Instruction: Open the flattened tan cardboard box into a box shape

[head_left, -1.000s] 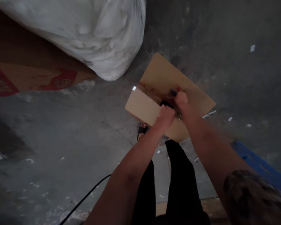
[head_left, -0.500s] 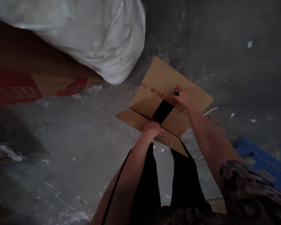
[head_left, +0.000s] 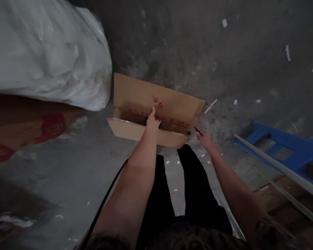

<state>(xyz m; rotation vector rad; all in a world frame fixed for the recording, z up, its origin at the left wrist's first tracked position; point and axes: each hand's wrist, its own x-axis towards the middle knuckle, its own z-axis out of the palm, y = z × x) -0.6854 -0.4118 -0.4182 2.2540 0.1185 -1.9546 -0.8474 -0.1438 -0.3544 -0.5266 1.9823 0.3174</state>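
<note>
A brown corrugated cardboard box [head_left: 135,91] with red print stands folded up on the concrete floor, its long flaps spread and a dark gap along the middle. My left hand [head_left: 152,122] reaches into that gap and grips the near wall, fingers pointing up. My right hand [head_left: 205,139] is just beyond the box's lower right corner, pinching a small dark-handled cutter [head_left: 197,130]. Most of the cutter is hidden by my fingers. The inside of the box is mostly in shadow.
A large white plastic sack [head_left: 47,55] bulges at the upper left above a flattened printed carton [head_left: 33,130]. A blue plastic stool [head_left: 284,146] and long pale strips [head_left: 281,168] lie at the right. Paper scraps dot the floor. A black cable [head_left: 104,198] runs beside my left arm.
The flat cardboard now stands folded into a box shape. My right hand has moved from the top of the cardboard to its lower right corner. The view has turned, shifting everything left.
</note>
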